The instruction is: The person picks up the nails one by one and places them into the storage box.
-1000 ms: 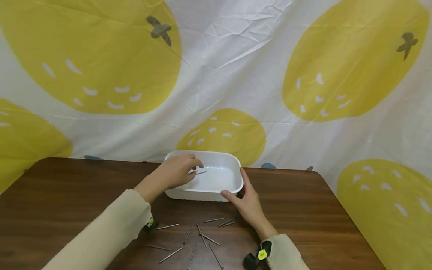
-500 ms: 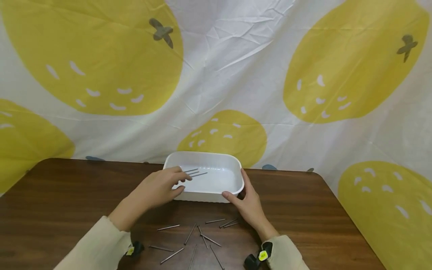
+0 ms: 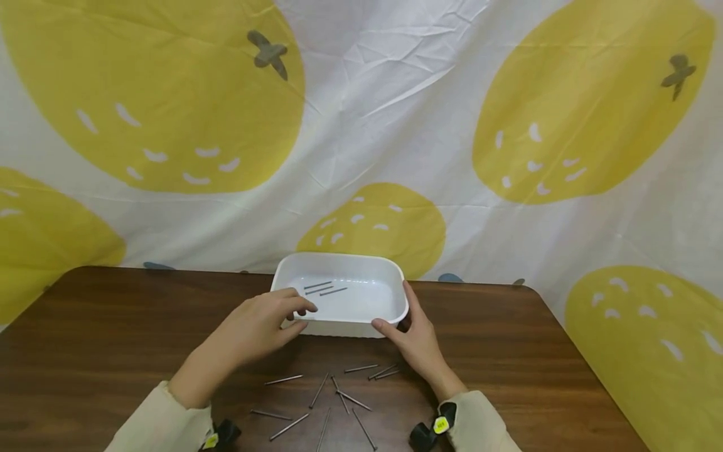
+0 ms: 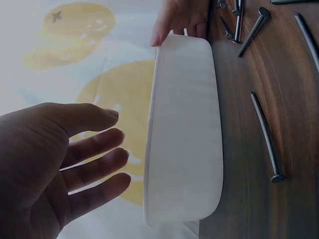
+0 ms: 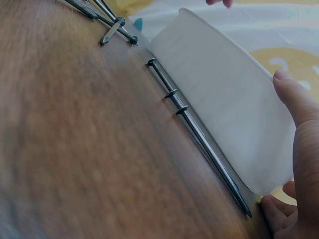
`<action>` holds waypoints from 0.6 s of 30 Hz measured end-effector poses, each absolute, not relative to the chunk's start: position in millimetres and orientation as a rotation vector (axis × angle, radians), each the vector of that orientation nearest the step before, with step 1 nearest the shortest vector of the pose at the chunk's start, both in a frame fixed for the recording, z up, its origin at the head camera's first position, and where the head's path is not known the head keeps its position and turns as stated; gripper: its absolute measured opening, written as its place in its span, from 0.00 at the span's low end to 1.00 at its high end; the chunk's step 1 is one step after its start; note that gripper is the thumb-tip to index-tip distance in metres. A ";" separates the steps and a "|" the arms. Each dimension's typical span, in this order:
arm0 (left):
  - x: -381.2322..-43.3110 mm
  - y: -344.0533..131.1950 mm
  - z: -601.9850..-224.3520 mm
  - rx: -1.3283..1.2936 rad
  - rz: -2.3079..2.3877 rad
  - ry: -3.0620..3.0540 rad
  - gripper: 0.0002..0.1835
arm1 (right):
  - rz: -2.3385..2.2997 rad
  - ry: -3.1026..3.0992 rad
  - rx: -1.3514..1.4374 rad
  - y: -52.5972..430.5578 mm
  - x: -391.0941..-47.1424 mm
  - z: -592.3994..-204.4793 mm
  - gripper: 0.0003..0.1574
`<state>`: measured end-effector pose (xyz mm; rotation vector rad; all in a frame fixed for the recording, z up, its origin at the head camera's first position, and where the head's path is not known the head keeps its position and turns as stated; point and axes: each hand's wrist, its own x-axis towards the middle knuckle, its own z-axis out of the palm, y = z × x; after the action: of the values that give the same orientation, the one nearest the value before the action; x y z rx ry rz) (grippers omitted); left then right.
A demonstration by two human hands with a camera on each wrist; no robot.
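A white rectangular plastic basin (image 3: 350, 329) stands at the back of the table, a few steel nails (image 3: 333, 291) lying on its floor toward the left. My right hand (image 3: 419, 342) grips the basin's right front corner, thumb on the rim and fingers around the end wall. My left hand (image 3: 257, 326) hovers at the front left rim with fingers loosely bent and nothing in them. In the left wrist view, the left hand's fingers (image 4: 99, 191) are spread apart beside the basin's wall (image 4: 184, 129). Several more nails (image 3: 353, 400) lie scattered on the table in front of the basin.
The dark wooden table (image 3: 508, 364) ends at the back against a white cloth (image 3: 384, 113) printed with large yellow fruit. Loose nails (image 5: 199, 139) lie close along the basin's front in the right wrist view. Each wrist carries a small black camera (image 3: 422, 436).
My left hand has drawn back out of the basin toward the front left, its fingers letting go of a nail, and the nails inside now show. The right hand keeps its hold.
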<state>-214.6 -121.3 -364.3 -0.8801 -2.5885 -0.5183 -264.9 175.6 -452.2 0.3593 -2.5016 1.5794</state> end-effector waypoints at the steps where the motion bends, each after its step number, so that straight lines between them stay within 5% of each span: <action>1: -213.5 -121.6 -364.2 -0.885 -0.515 -2.595 0.10 | 1.582 -2.502 0.359 175.5 -265.0 -452.4 0.60; 18: -205.3 -120.8 -368.6 -0.930 -0.514 -2.949 0.11 | 1.560 -2.514 0.338 174.7 -266.4 -452.8 0.60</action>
<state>-205.3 -120.8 -368.6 -0.9297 -2.9492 -0.5142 -266.4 174.7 -452.8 0.3385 -2.5137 1.5603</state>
